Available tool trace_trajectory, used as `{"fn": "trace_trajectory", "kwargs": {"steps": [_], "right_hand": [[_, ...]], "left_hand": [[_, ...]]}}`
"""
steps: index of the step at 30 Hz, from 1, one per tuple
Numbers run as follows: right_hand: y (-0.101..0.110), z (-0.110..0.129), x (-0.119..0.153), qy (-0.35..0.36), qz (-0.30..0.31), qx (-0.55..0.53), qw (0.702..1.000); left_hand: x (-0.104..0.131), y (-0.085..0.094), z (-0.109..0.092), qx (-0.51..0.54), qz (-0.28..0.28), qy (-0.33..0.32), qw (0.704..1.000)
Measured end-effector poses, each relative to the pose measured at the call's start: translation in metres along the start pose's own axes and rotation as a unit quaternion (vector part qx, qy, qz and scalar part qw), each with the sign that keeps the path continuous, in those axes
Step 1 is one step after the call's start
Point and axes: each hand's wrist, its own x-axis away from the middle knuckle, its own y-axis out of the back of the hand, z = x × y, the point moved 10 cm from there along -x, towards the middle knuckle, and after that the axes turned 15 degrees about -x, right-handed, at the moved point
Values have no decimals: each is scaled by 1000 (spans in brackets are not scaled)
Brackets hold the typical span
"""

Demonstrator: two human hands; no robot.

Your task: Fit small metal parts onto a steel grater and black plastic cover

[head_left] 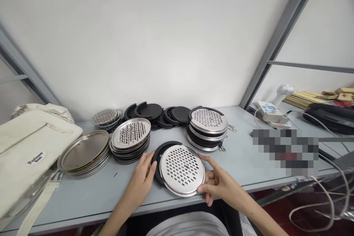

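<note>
Near the table's front edge lies a round metal grater plate (182,169), set against a black crescent-rimmed base (157,167). My left hand (142,175) is closed on the left side of the black base. My right hand (218,182) pinches the grater plate's right edge, with thumb in front and fingers at the side. Behind them to the right stands a stack of grater plates in black bases (208,120), with small metal rings at its side. To the left are a stack of grater discs (131,134) with raised teeth and a stack of plain metal trays (85,151).
Along the wall lie several loose black bases (149,112) and a pile of perforated discs (106,117). A cream bag (33,155) leans over the table's left end. On the right, a white device (273,112) and cables stand beyond the grey frame post (265,59).
</note>
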Motion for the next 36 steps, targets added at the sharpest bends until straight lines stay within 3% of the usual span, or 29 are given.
{"fn": "trace_trajectory", "kwargs": {"steps": [8,17,25,36], "right_hand": [[1,0,-8,2,31,11,999],[-10,-8,-13,12,15,3,1000],[-13,-5,-14,14,6,11,1000],[-13,-3,-15,8,3,38,999]], "left_hand": [[1,0,0,8,-10,-8,1000],[1,-7,-8,33,24,-21,999],[3,-2,-18,57,38,-36,997],[4,-9,-12,119,56,-8,991]]}}
